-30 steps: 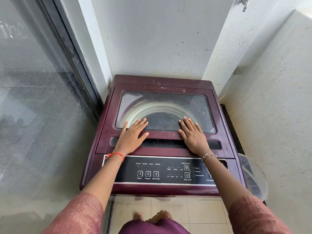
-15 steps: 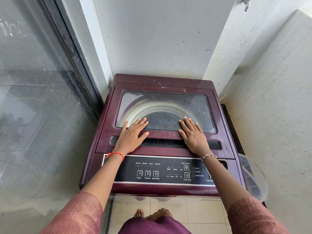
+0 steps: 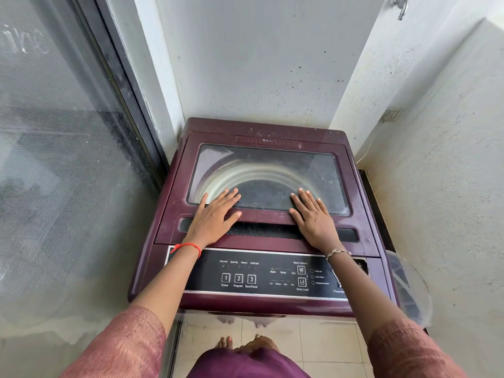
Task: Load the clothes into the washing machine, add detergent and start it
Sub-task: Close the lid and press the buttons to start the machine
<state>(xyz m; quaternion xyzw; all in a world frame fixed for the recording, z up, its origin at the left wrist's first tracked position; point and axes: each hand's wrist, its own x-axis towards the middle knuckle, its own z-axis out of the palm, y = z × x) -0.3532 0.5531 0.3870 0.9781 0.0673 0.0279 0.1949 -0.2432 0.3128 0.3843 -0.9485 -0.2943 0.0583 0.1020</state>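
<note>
Washing machine [image 3: 261, 214]: maroon top-loader, set in a narrow corner between a glass door on the left and rough plastered walls far and right; lid closed.
Lid [image 3: 362, 203]: maroon frame with a dusty transparent window; the drum ring is seen through the glass; whether any clothes lie inside cannot be told.
Left hand [image 3: 214, 216]: laid flat, palm down, on the near edge of the lid; fingers spread and reaching onto the glass; grip wide, nothing held; a red thread is worn at the wrist.
Right hand [image 3: 313, 216]: laid flat, palm down, on the near edge of the lid, well apart from the left hand; fingers spread onto the glass; grip wide, nothing held; a chain bracelet is worn at the wrist.
Handle recess [image 3: 266, 230]: dark slot along the near side of the lid, partly covered by both palms.
Control panel [image 3: 259, 274]: black strip nearest the person; buttons marked 1 Power, 2 Program, 3 Start/Pause are read; no lit indicator can be made out.
Basket [image 3: 409, 285]: clear plastic, seen in part at the right of the machine; contents cannot be told.
Floor [image 3: 327, 342]: pale tiles, near; bare toes are seen.
</note>
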